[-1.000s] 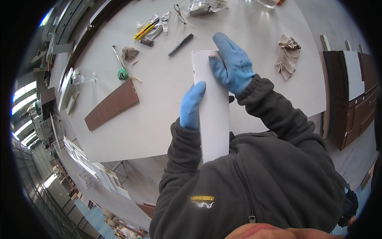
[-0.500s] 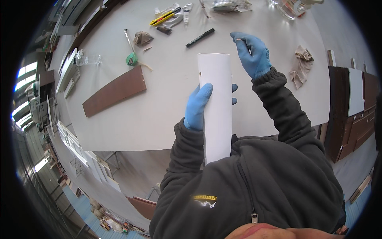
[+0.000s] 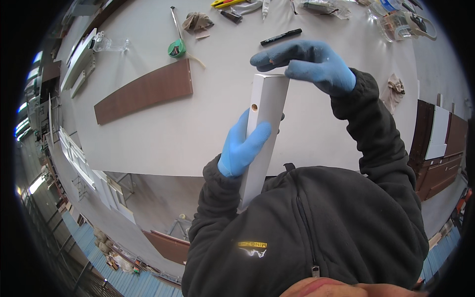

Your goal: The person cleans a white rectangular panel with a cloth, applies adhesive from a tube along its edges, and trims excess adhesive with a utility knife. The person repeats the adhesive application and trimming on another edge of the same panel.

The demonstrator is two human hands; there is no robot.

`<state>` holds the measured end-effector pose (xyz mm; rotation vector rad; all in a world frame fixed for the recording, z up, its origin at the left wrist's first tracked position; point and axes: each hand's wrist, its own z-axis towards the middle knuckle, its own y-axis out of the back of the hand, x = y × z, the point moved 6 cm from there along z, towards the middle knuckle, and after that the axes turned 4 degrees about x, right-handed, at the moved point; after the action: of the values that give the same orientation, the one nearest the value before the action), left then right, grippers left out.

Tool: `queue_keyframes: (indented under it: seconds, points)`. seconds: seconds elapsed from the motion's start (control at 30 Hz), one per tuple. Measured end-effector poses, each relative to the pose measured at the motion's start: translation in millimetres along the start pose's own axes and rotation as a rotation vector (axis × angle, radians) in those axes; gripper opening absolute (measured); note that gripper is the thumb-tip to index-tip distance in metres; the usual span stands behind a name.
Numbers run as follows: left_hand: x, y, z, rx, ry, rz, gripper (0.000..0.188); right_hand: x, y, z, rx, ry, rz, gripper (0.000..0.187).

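Observation:
A long white board (image 3: 271, 106) stands out from my body, tilted slightly, with a round hole (image 3: 254, 107) in its narrow left side. My left hand (image 3: 242, 148), in a blue glove, wraps around it, thumb on the near side and fingertips showing past the right edge. Over the board's far end is my gloved right hand (image 3: 316, 64), fingers stretched to the left and thumb apart beside the end corner. Whether it touches the board I cannot tell. A black marker (image 3: 281, 37) lies just beyond that hand.
On the white table (image 3: 153, 153) lie a brown board (image 3: 146, 94), a green tape measure (image 3: 176, 48), a crumpled cloth (image 3: 197, 21) and a clear bottle (image 3: 111, 44). Another cloth (image 3: 394, 91) and a clear jug (image 3: 396, 27) are at the right. Brown panels (image 3: 430, 158) stand beyond the right edge.
My right hand has moved left to the board's far end, its fingers stretching out from a curl. The white board has turned, showing more of its holed side, and leans to the right.

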<state>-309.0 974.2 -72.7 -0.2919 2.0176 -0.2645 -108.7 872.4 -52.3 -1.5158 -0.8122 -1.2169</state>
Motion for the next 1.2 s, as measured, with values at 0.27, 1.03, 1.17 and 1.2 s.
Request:
queue_keyframes:
  seconds: [0.27,1.03,1.17,1.2]
  points:
    - [2.9,6.5,-2.8,-0.003,0.047,-0.065,0.061,-25.0,-29.4,3.3,-0.131,0.065,0.202,0.037]
    - [-24.8,-35.2,10.6,-0.029,0.070,0.048,0.069,-12.3,-17.2,-35.3,-0.312,0.124,0.294,0.032]
    - [-24.5,-36.2,12.6,-0.028,0.054,0.083,0.067,-10.9,-16.9,-36.5,-0.346,0.116,0.293,0.029]
    - [-24.5,-35.8,12.7,-0.031,0.048,0.072,0.067,-11.0,-16.9,-37.0,-0.353,0.107,0.292,0.028]
